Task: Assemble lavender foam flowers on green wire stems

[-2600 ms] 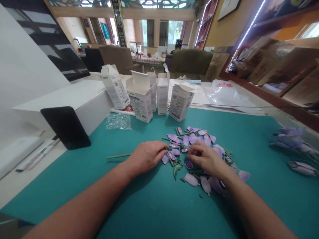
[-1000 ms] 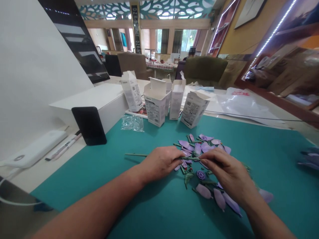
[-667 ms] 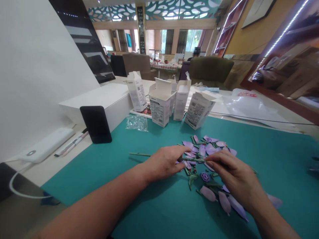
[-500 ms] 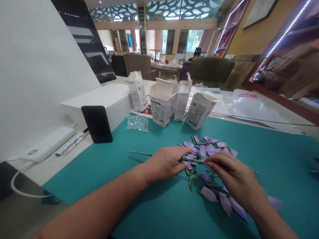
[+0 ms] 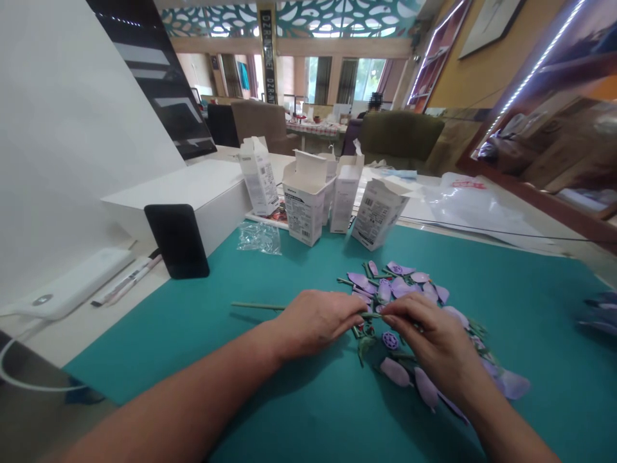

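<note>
A thin green stem (image 5: 258, 306) runs level above the teal mat, passing under my left hand (image 5: 321, 323). The fingers of that hand are closed round it near its right part. At the stem's right end, my right hand (image 5: 427, 325) pinches it between thumb and fingertips. Lilac petal pieces (image 5: 400, 287) and small green parts lie in a loose pile just behind and between the hands. A purple wheel-like piece (image 5: 390, 341) and long lilac petals (image 5: 396, 372) lie nearer the front, partly beneath my right hand.
Several open white boxes (image 5: 303, 209) stand behind the teal mat (image 5: 289, 411). Crumpled clear plastic (image 5: 259, 238) lies before them. A black phone (image 5: 177, 241) leans against a white box at left, near pens (image 5: 128, 281) and a power strip. A plastic bag (image 5: 467, 199) lies at back right.
My hands have come closer together along the stem, whose left end now looks more level. The whole view has shifted slightly, bringing more lilac pieces into sight at the right.
</note>
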